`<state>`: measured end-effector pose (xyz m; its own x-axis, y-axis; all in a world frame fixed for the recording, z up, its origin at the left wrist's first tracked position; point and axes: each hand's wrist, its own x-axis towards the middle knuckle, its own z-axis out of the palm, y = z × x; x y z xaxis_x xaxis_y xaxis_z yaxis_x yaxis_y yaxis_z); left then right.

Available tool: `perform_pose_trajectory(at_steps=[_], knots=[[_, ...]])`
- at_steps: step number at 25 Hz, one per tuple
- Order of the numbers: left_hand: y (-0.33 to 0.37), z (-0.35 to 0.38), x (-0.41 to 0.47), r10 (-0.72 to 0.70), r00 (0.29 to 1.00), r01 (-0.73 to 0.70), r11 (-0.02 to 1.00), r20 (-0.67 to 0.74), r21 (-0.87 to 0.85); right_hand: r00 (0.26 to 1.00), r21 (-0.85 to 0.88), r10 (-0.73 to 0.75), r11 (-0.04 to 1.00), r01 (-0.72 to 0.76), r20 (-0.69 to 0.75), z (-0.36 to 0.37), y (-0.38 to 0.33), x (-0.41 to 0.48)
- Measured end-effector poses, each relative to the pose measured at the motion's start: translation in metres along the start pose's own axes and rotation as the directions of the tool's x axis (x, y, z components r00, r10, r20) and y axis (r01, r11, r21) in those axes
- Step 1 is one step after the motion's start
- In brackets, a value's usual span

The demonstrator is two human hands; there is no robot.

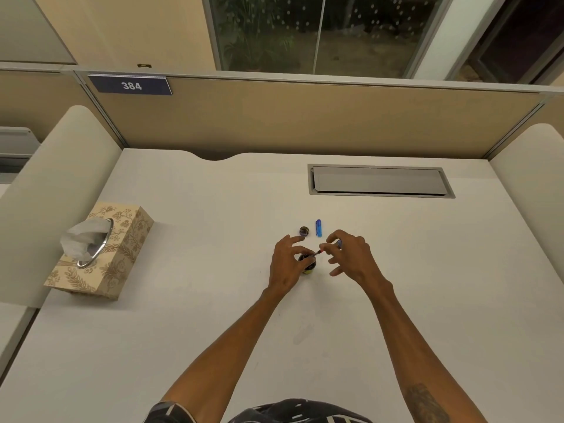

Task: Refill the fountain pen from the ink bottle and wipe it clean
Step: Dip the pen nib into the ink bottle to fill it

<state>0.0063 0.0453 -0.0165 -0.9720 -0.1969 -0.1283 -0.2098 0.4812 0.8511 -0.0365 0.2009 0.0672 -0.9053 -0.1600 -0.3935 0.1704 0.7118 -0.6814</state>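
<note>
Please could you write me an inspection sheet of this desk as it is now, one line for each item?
Surface: white desk.
Job's things: ink bottle open; bottle cap and blue pen cap lie behind it, apart; fountain pen points its tip at the bottle's mouth.
Clutter: tissue box at left, one tissue sticking out.
Grippers: left hand holds the ink bottle; right hand pinches the fountain pen.
Cables: nothing seen; desk hatch closed.
Surroundings: partition with plate 384; window behind.
</note>
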Motion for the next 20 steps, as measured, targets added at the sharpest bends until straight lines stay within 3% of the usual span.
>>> perform_pose_trajectory(at_steps=[5,11,16,20], knots=[[0.0005,-0.0005,-0.0003,-0.006,1.0,0.006,1.0,-0.001,-0.009,0.997,-0.058,-0.062,0.996,0.064,0.045,-0.0047,0.0015,0.0008],[0.0006,-0.0016,-0.0007,-0.001,1.0,0.001,1.0,-0.008,0.002,1.0,-0.185,-0.014,0.983,0.016,0.012,0.0032,-0.0022,0.0008],[0.0019,-0.0013,0.0009,-0.005,1.0,0.005,1.0,0.001,0.027,0.998,-0.033,-0.004,0.999,0.007,0.067,-0.0024,-0.005,-0.0018],[0.0001,-0.001,0.0005,0.006,1.0,-0.006,1.0,0.002,0.02,1.0,-0.112,-0.01,0.994,0.012,0.019,0.0017,-0.0029,-0.0007]])
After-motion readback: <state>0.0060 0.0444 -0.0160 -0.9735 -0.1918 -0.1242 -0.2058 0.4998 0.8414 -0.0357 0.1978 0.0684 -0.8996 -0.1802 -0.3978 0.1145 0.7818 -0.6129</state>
